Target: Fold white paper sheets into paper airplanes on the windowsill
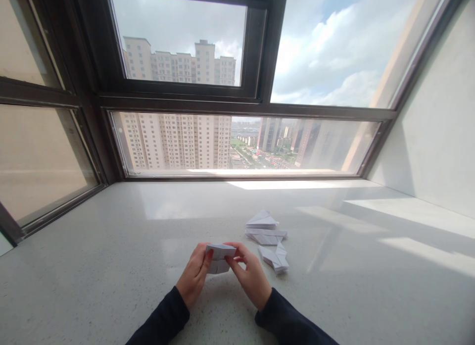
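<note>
Between both hands is a small piece of folded white paper (pixel 219 267), boxy in shape with crease lines across its face. My left hand (pixel 195 273) grips its left side, thumb on the near face. On the right side, my right hand (pixel 250 273) pinches the same paper between thumb and fingers. The fingers behind the paper are partly hidden. Just beyond my right hand lie several more folded white paper pieces: a pointed one (pixel 261 219) at the back, a flat long one (pixel 266 235) in the middle and an angular one (pixel 275 259) nearest.
A pale speckled stone sill (pixel 111 275) carries everything. Dark window frames (pixel 245 107) rise along its back and left edges, with tall buildings outside. A white wall (pixel 438 117) borders the right side. Sunlight patches fall across the sill's right part.
</note>
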Tool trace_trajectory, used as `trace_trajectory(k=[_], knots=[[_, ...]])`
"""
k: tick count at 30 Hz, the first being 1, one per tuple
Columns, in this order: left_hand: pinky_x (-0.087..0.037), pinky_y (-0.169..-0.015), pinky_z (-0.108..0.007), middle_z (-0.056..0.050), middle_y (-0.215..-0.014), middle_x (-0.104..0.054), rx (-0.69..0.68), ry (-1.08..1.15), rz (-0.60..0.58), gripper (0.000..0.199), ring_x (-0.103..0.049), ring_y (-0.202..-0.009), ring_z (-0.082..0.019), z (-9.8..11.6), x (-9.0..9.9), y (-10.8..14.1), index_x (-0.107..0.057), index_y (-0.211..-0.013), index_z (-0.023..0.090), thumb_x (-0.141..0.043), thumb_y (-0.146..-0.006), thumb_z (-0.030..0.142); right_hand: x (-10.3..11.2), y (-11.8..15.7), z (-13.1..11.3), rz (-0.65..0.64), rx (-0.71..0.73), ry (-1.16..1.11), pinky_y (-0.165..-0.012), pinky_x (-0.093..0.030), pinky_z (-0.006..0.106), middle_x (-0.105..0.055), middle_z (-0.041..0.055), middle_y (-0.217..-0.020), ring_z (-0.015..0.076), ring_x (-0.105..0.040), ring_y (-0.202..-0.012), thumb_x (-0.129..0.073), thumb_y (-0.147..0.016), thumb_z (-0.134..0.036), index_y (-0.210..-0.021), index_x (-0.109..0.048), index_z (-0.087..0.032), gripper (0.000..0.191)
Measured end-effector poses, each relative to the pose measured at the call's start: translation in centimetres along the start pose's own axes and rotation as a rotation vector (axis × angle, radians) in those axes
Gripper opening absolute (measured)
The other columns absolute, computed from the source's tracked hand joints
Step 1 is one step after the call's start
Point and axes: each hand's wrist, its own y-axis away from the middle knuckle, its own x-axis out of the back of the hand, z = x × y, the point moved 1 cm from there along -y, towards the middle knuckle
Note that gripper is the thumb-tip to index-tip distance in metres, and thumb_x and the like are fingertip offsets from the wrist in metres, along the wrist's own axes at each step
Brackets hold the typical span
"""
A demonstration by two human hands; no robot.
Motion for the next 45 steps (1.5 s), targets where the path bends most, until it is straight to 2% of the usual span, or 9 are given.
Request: trace_trajectory(k=[5, 13, 20, 22, 26, 31, 37, 41, 45], knots=[[-0.041, -0.08, -0.034, -0.008, -0.091, -0.057, 0.001, -0.027, -0.009, 0.029, -0.053, -0.085, -0.02, -0.3, 0.1, 0.0, -0.053, -0.094, 0.016, -0.039, -0.081, 0.037, 0.1, 0.0, -0.3, -0.005, -0.018, 0.09, -0.064, -0.047, 0.028, -0.063, 0.0026, -0.071, 0.0161, -0.058, -0.069, -0.046, -0.076, -0.02, -0.078, -0.055, -0.017, 0.01], [-0.033, -0.09, -0.034, -0.009, -0.106, -0.053, 0.035, 0.108, 0.075, 0.04, -0.049, -0.1, -0.02, -0.9, -0.2, 0.4, -0.035, -0.117, 0.018, -0.038, -0.081, 0.036, -0.2, 0.3, -0.4, -0.039, 0.034, 0.228, -0.064, -0.045, 0.027, -0.063, 0.0034, -0.071, 0.0164, -0.058, -0.066, -0.043, -0.076, -0.015, -0.08, -0.054, -0.018, 0.012], [-0.033, -0.091, -0.035, -0.009, -0.11, -0.05, 0.099, 0.21, 0.064, 0.054, -0.049, -0.099, -0.019, -1.3, -0.7, 0.3, -0.017, -0.128, 0.018, -0.038, -0.081, 0.035, -0.2, 0.3, -0.1, -0.062, -0.03, 0.229, -0.062, -0.045, 0.026, -0.064, 0.0035, -0.073, 0.0167, -0.06, -0.065, -0.041, -0.075, -0.013, -0.104, -0.047, -0.017, 0.03], [-0.032, -0.091, -0.034, -0.009, -0.112, -0.048, 0.092, 0.216, 0.056, 0.058, -0.046, -0.103, -0.02, -1.3, -0.7, 0.3, -0.013, -0.129, 0.018, -0.039, -0.081, 0.035, -0.1, 0.3, -0.2, -0.066, -0.023, 0.228, -0.063, -0.044, 0.026, -0.064, 0.0044, -0.075, 0.0174, -0.06, -0.068, -0.041, -0.075, -0.013, -0.1, -0.05, -0.017, 0.027], [-0.031, -0.093, -0.033, -0.011, -0.113, -0.05, 0.134, 0.161, 0.009, 0.052, -0.043, -0.107, -0.021, -1.8, -0.5, 0.1, -0.026, -0.124, 0.013, -0.04, -0.08, 0.037, 0.0, 0.0, 0.2, -0.099, -0.081, 0.234, -0.063, -0.044, 0.027, -0.064, 0.0049, -0.067, 0.0188, -0.06, -0.065, -0.043, -0.076, -0.018, -0.075, -0.056, -0.016, 0.013], [-0.04, -0.081, -0.031, -0.008, -0.096, -0.06, 0.151, 0.065, -0.082, 0.035, -0.052, -0.091, -0.022, -1.7, 0.0, -0.4, -0.052, -0.1, 0.015, -0.041, -0.078, 0.039, -0.1, -0.3, 0.9, -0.067, -0.153, 0.042, -0.064, -0.045, 0.027, -0.066, 0.0063, -0.072, 0.0191, -0.06, -0.07, -0.047, -0.074, -0.022, -0.075, -0.057, -0.015, 0.013], [-0.043, -0.074, -0.027, -0.005, -0.083, -0.063, 0.164, 0.13, -0.116, 0.035, -0.056, -0.08, -0.018, -0.9, -0.2, -0.2, -0.05, -0.103, 0.014, -0.043, -0.077, 0.036, 1.2, -0.5, 0.8, -0.122, -0.285, -0.068, -0.044, -0.04, 0.022, -0.062, 0.0013, -0.058, 0.0147, -0.055, -0.051, -0.051, -0.069, -0.022, -0.074, -0.063, -0.014, 0.016], [-0.043, -0.072, -0.026, -0.005, -0.08, -0.063, 0.191, 0.159, -0.079, 0.037, -0.058, -0.08, -0.017, -0.9, -0.3, -0.1, -0.046, -0.108, 0.014, -0.045, -0.076, 0.031, 3.6, 1.1, 0.9, -0.174, -0.326, 0.11, -0.041, -0.037, 0.02, -0.058, -0.001, -0.052, 0.0125, -0.051, -0.046, -0.051, -0.067, -0.019, -0.072, -0.064, -0.015, 0.014], [-0.043, -0.075, -0.029, -0.006, -0.078, -0.063, 0.202, 0.136, -0.093, 0.031, -0.058, -0.083, -0.018, -0.9, -0.5, -0.1, -0.051, -0.101, 0.014, -0.044, -0.073, 0.025, 6.9, 4.4, 1.4, -0.14, -0.328, 0.541, -0.056, -0.042, 0.026, -0.061, 0.0025, -0.062, 0.0176, -0.056, -0.059, -0.053, -0.062, -0.012, -0.084, -0.063, -0.016, 0.025]])
